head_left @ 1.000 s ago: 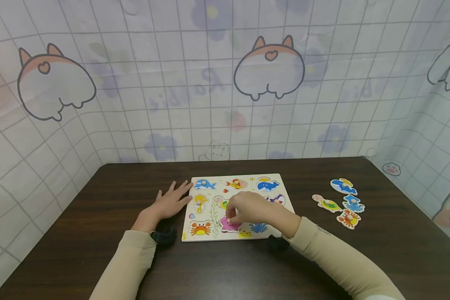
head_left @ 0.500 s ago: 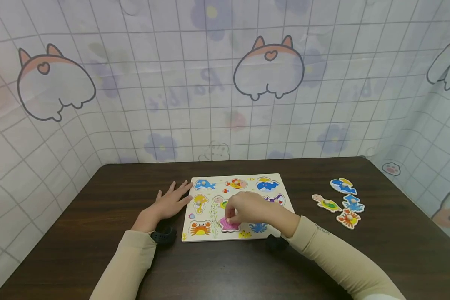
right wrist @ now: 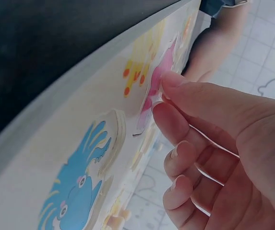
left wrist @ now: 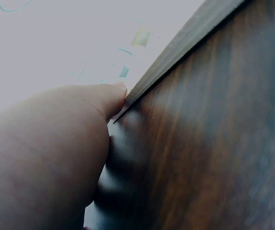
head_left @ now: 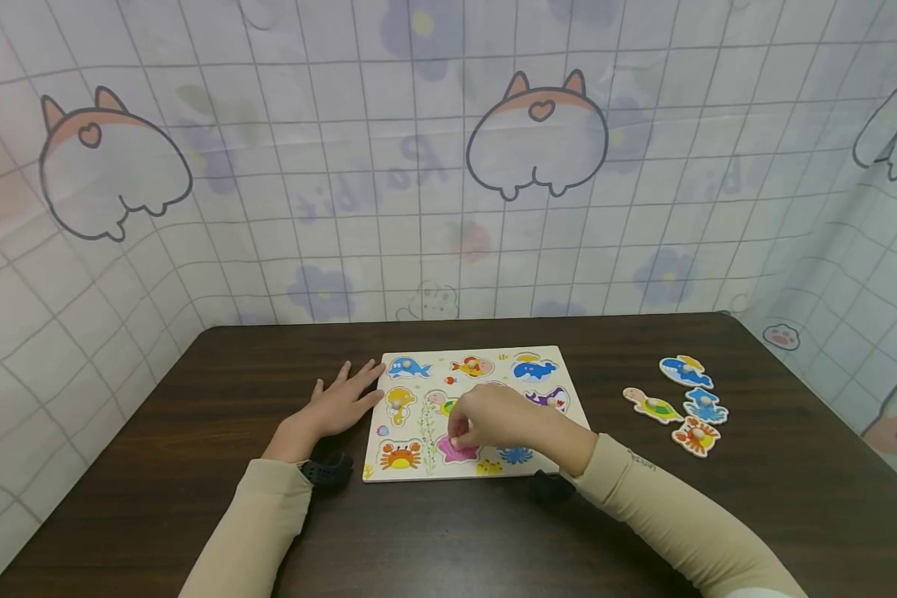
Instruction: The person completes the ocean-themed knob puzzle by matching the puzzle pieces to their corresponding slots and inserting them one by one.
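Note:
A white puzzle board [head_left: 433, 475] with sea-animal shapes lies on the dark table. My right hand [head_left: 497, 415] reaches over its middle, thumb and index finger pinching a pink puzzle piece [head_left: 458, 451] at the front of the board. The right wrist view shows this pink piece [right wrist: 159, 79] at the fingertips, its knob hidden by them, with the other fingers loosely bent. Beside it is a blue octopus shape [right wrist: 77, 187] on the board. My left hand [head_left: 339, 404] rests with spread fingers against the board's left edge; its thumb [left wrist: 111, 96] touches the side.
Several loose pieces lie to the right: a blue whale [head_left: 685, 371], a turtle [head_left: 654, 407], a blue octopus [head_left: 705, 407] and a red-orange piece [head_left: 695, 437]. A patterned cloth [head_left: 329, 208] hangs behind the dark wooden table [head_left: 448, 540].
The pink piece, slightly raised and offset before, now appears to lie flatter on the board under my right hand. My left hand has stayed in place.

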A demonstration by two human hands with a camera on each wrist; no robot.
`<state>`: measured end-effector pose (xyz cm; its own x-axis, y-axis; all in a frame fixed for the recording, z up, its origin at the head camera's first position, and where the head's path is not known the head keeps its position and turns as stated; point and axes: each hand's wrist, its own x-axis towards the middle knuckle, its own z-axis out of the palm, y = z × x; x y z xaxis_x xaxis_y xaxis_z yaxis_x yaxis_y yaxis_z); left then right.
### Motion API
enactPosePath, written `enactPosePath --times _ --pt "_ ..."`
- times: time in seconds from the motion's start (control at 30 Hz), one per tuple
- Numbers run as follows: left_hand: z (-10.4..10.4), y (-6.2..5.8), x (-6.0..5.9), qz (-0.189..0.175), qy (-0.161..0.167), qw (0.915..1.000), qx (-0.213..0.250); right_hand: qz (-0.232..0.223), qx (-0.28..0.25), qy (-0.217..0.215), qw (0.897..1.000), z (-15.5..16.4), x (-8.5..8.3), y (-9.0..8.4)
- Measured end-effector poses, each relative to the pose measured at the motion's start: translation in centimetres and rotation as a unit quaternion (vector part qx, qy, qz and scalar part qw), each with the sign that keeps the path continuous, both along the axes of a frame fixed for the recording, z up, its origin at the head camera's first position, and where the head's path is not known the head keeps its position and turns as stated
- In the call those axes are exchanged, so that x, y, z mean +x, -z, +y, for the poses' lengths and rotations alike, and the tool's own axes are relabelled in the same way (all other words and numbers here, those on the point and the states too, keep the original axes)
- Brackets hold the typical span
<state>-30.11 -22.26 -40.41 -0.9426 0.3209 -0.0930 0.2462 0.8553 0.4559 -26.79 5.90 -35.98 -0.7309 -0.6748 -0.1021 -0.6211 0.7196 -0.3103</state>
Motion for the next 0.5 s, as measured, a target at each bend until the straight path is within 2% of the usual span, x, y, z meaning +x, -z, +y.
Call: enactPosePath --times 0.33,0.5 --pt "0.0 -0.2 0.1 0.000 -0.002 1.0000 0.001 -0.001 -0.019 -0.001 1.000 0.3 -0.1 0.2" --pt "0.0 -0.1 0.0 -0.001 0.000 1.0000 0.000 -0.012 -0.049 0.000 0.999 1.4 -0.3 0.0"
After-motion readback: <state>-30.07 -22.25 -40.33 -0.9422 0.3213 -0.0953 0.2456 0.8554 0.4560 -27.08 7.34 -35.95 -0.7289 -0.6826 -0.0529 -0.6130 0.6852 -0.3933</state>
